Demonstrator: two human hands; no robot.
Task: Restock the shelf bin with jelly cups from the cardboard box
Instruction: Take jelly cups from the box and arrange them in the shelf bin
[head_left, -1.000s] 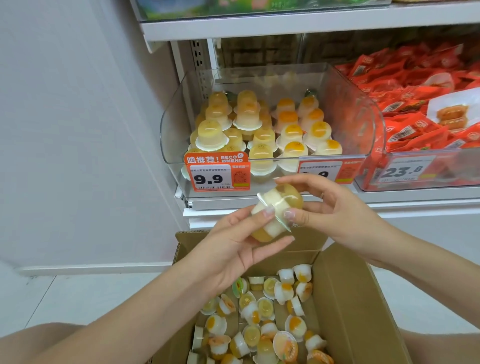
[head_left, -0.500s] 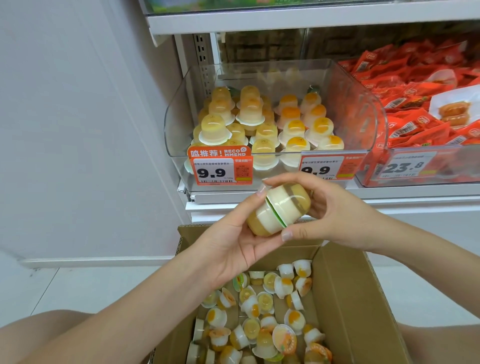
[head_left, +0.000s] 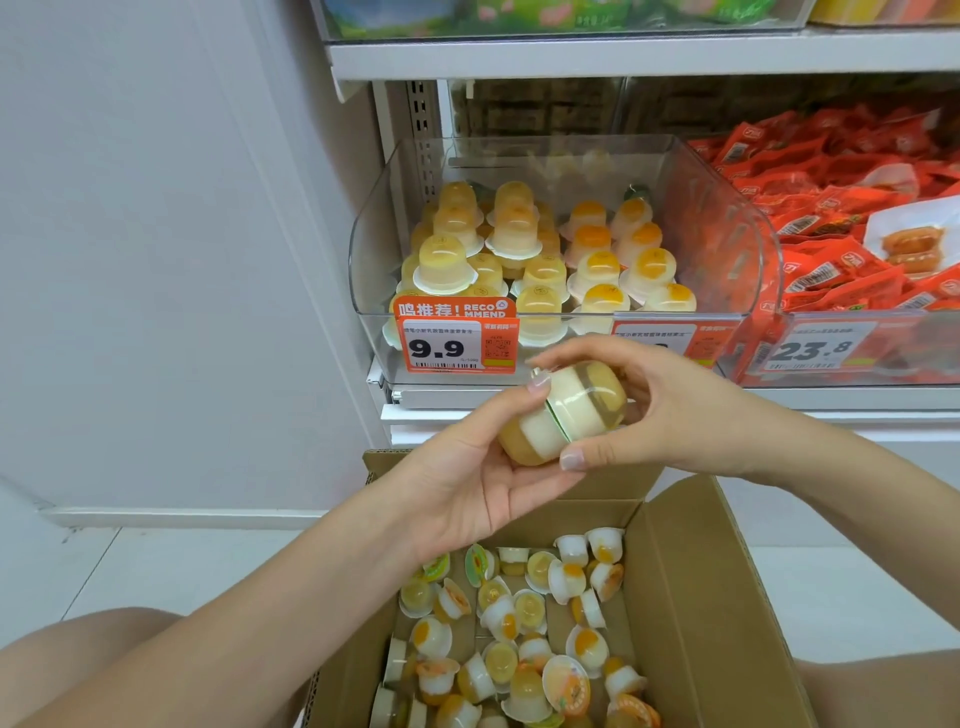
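Pair of jelly cups tilted further since a second ago, lids pressed together, raised slightly toward shelf.

Head view: left hand cradles lower cup, fingers curled round it; right hand pinches upper cup with thumb and fingers. Pair sits between cardboard box and shelf bin, just below bin front. Cups look light, smooth, likely slippery; thin lid rims fragile, so hold by domed walls. Bin partly full, cups standing lid-down in rows. Box holds many loose cups, jumbled.

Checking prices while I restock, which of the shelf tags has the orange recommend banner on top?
The 9.9 tag on the left front of the jelly cup bin; the 23.8 tag has no such banner.
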